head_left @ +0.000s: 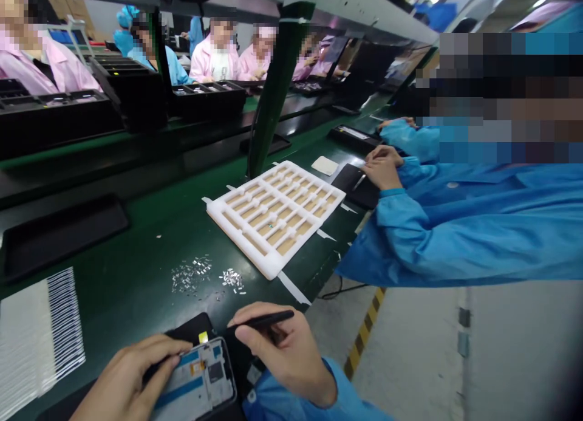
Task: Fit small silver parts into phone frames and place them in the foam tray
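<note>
Open-backed smartphone [194, 378] held at the near edge of the green tabletop [136, 287]
Its edge is gripped by the half-closed left hand [130, 378]; a black stylus [259, 322] is pinched in the right hand [285, 354], just above.

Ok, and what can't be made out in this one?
Head view only:
The left hand covers part of the phone, and the frame's bottom edge cuts off its lower end.
The tip of the black stylus-like tool in the right hand blends into the black mat.
The small metal parts on the bench are too small to identify.
The phone's labels are too small to read.
</note>
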Demonstrator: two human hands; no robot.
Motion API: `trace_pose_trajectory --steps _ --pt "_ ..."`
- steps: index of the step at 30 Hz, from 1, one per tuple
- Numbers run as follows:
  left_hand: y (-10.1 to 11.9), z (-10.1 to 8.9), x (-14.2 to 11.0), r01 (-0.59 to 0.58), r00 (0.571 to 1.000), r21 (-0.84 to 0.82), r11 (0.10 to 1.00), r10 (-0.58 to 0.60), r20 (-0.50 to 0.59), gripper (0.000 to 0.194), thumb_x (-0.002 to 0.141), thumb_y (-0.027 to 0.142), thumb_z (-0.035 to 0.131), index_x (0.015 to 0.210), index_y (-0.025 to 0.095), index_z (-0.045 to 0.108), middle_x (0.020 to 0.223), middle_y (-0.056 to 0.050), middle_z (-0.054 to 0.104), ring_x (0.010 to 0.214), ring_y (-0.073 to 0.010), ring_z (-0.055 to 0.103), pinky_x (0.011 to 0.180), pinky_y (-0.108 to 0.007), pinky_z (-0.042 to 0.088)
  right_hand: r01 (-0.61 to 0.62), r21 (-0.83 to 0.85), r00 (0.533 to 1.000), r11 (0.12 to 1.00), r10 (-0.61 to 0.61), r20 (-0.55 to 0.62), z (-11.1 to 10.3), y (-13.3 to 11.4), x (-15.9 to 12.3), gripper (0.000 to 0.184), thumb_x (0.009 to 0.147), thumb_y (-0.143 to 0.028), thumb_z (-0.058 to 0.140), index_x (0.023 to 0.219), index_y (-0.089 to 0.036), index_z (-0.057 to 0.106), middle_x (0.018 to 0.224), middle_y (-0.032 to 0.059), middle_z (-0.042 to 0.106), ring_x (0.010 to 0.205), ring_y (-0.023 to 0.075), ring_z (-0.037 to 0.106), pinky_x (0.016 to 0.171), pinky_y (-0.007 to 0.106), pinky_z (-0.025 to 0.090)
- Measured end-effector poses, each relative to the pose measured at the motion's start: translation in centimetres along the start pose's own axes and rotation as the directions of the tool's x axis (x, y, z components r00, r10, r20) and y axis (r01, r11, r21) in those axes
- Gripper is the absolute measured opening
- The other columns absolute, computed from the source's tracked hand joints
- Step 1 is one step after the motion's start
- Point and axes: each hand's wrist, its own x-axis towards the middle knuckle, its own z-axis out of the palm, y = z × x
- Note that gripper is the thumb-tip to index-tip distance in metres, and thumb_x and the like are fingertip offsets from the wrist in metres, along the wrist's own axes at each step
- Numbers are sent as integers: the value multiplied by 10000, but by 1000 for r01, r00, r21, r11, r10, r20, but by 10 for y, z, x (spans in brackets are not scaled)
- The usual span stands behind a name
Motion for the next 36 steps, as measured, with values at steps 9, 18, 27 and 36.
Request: trace_pose_trajectory --steps 9,18,27,36 --pt "0 9 1 233 964 -140 963 -210 161 396 1071 524 482 1255 357 790 1293 -14 803 1213 -206 755 1051 -299 574 -95 -112 969 989 118 218 28 6 5 133 878 -245 786 918 -166 885 854 97 861 735 220 795 647 270 609" --pt "8 10 5 228 968 -143 963 -208 142 403 1048 467 456 1198 333 806 1200 0 827 1110 -183 783 967 -255 583 -93 -208 968 974 138 211 33 6 7 154 884 -271 771 918 -168 882 803 74 838 639 179 752 575 226 561" --pt "19 14 9 264 964 -87 961 -259 62 353 984 471 523 1049 330 840 1058 3 840 975 -182 802 844 -237 600 -99 -219 974 971 139 176 33 4 5 164 892 -285 759 902 -172 877 808 81 846 649 199 773 576 240 581" --pt "13 22 6 274 962 -106 956 -270 50 305 992 455 554 1049 333 828 1062 8 825 964 -186 788 871 -253 599 -67 -245 983 967 106 152 33 2 5 136 897 -259 753 904 -194 872 813 54 850 656 188 779 552 223 573"
